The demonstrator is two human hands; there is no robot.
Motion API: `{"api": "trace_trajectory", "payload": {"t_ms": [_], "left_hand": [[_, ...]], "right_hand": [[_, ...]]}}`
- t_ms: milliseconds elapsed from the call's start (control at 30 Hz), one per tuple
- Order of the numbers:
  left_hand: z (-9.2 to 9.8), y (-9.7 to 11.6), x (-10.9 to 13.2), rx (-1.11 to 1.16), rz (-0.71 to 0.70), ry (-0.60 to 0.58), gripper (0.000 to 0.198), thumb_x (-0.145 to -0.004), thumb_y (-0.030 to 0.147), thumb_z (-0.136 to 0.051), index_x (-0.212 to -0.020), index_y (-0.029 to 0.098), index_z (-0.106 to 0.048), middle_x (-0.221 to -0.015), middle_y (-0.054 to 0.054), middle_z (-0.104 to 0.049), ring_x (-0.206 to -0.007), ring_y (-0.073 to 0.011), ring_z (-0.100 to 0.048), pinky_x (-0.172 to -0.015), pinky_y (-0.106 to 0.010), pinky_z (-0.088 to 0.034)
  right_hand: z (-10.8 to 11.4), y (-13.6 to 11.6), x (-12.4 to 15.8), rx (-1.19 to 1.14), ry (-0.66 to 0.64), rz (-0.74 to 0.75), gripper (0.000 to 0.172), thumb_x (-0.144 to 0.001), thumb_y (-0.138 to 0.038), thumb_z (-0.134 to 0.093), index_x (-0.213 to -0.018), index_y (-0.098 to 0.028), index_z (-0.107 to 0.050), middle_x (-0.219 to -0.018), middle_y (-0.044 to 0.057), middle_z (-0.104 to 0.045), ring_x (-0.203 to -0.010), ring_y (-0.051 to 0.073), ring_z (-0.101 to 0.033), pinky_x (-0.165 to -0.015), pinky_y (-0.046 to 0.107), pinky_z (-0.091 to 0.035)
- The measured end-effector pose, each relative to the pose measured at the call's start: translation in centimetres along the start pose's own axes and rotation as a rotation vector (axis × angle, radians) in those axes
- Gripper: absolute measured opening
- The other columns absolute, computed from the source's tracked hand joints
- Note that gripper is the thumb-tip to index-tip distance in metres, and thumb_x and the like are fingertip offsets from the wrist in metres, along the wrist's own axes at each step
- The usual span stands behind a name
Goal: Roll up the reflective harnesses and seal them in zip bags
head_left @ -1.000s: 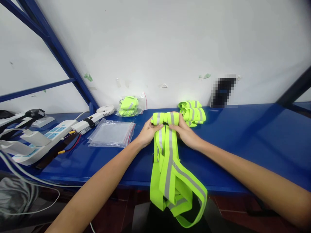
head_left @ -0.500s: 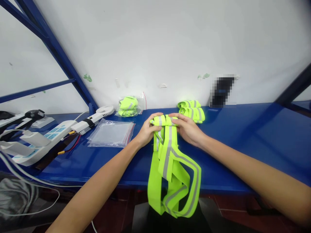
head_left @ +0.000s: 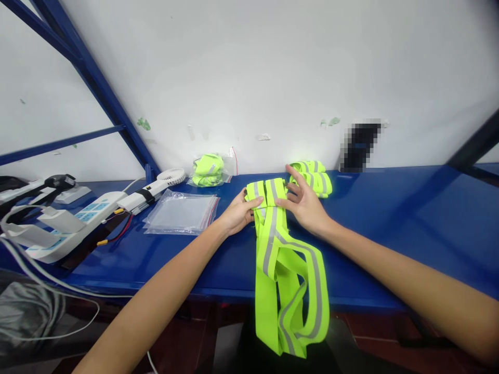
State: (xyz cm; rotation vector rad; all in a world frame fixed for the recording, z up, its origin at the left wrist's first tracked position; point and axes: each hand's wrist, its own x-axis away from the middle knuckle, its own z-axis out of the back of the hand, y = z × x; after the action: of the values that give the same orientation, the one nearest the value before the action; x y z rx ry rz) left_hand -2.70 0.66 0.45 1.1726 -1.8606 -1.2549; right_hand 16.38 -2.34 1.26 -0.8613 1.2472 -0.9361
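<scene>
Between my hands is a neon yellow-green reflective strap vest [head_left: 268, 249] with grey stripes. Its upper part is folded into a flat bundle above the blue table, and long loops dangle past the table's front edge. My left hand [head_left: 239, 212] grips the bundle's left side, thumb on top and fingers underneath. On the right side, my right hand [head_left: 306, 205] presses its thumb on the front while the index finger points up and away; its other fingers are partly hidden behind the fabric. Another folded strap vest [head_left: 312, 176] lies just beyond my right hand.
A bagged yellow-green vest [head_left: 208, 170] sits by the wall. Clear zip bags [head_left: 181, 212] lie stacked at left, near a white handheld fan [head_left: 169, 177] and a power strip [head_left: 83, 218] with plugs and cables. A pixelated dark object [head_left: 360, 146] leans on the wall.
The folded bundle has tipped so its front face shows more, with both thumbs now on that face. My right index finger has lifted off the fabric. The hanging loops have swung slightly right.
</scene>
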Motion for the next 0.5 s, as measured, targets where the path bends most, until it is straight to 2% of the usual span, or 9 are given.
{"api": "trace_trajectory", "payload": {"t_ms": [100, 167, 300, 367, 433, 467, 500], "left_hand": [[-0.3, -0.1, 0.0, 0.018, -0.04, 0.03, 0.053, -0.068, 0.023, -0.083, -0.111, 0.022, -0.052, -0.106, -0.004, -0.069, -0.084, -0.0174, -0.07, -0.077, -0.034, -0.058], [-0.4, -0.2, -0.1, 0.024, -0.083, 0.047, 0.053, -0.066, 0.021, -0.085, -0.107, 0.021, -0.051, -0.102, -0.002, -0.068, -0.086, -0.0166, -0.069, -0.079, -0.032, -0.057], [-0.3, -0.5, -0.4, -0.003, -0.154, 0.052, 0.054, -0.064, 0.022, -0.085, -0.105, 0.022, -0.049, -0.096, 0.0, -0.067, -0.087, -0.0163, -0.068, -0.082, -0.033, -0.056], [-0.1, -0.6, -0.6, -0.018, -0.179, 0.077, 0.056, -0.064, 0.024, -0.085, -0.106, 0.022, -0.049, -0.098, 0.0, -0.067, -0.09, -0.0174, -0.068, -0.084, -0.034, -0.055], [0.2, -0.5, -0.8, -0.018, -0.219, 0.126, 0.057, -0.063, 0.025, -0.086, -0.107, 0.023, -0.049, -0.098, 0.0, -0.067, -0.091, -0.0184, -0.068, -0.085, -0.036, -0.055], [0.3, -0.4, -0.9, -0.013, -0.245, 0.155, 0.057, -0.063, 0.025, -0.086, -0.106, 0.023, -0.049, -0.098, 0.0, -0.067, -0.092, -0.0188, -0.067, -0.086, -0.037, -0.055], [0.5, -0.2, -1.0, -0.006, -0.273, 0.186, 0.057, -0.062, 0.025, -0.086, -0.106, 0.023, -0.049, -0.098, 0.001, -0.067, -0.092, -0.0191, -0.067, -0.085, -0.037, -0.055]], "right_hand": [[0.0, -0.1, -0.1, -0.022, 0.004, -0.029, 0.094, -0.07, -0.034, -0.079, -0.151, -0.031, -0.032, -0.154, 0.011, -0.037, -0.143, 0.034, -0.034, -0.109, 0.05, -0.041], [0.0, -0.1, -0.2, -0.034, 0.002, -0.085, 0.091, -0.068, -0.032, -0.08, -0.148, -0.028, -0.036, -0.147, 0.013, -0.044, -0.138, 0.035, -0.04, -0.107, 0.051, -0.043], [-0.2, 0.0, -0.3, 0.024, -0.028, -0.192, 0.077, -0.072, -0.034, -0.075, -0.141, -0.024, -0.044, -0.127, 0.012, -0.057, -0.113, 0.031, -0.059, -0.097, 0.05, -0.049], [0.2, -0.2, -0.5, 0.082, 0.011, -0.152, 0.072, -0.077, -0.036, -0.07, -0.142, -0.025, -0.042, -0.122, 0.011, -0.057, -0.103, 0.027, -0.062, -0.094, 0.048, -0.05], [1.2, -0.9, -0.8, 0.128, 0.043, -0.059, 0.056, -0.08, -0.037, -0.065, -0.133, -0.026, -0.05, -0.118, 0.009, -0.058, -0.1, 0.025, -0.061, -0.091, 0.046, -0.05], [1.9, -1.4, -0.9, 0.135, 0.034, -0.014, 0.044, -0.08, -0.037, -0.065, -0.122, -0.025, -0.058, -0.114, 0.008, -0.06, -0.099, 0.025, -0.06, -0.088, 0.045, -0.051], [2.7, -2.0, -1.1, 0.11, -0.078, -0.01, 0.031, -0.081, -0.039, -0.064, -0.107, -0.023, -0.065, -0.108, 0.008, -0.062, -0.096, 0.025, -0.061, -0.085, 0.044, -0.051]]}}
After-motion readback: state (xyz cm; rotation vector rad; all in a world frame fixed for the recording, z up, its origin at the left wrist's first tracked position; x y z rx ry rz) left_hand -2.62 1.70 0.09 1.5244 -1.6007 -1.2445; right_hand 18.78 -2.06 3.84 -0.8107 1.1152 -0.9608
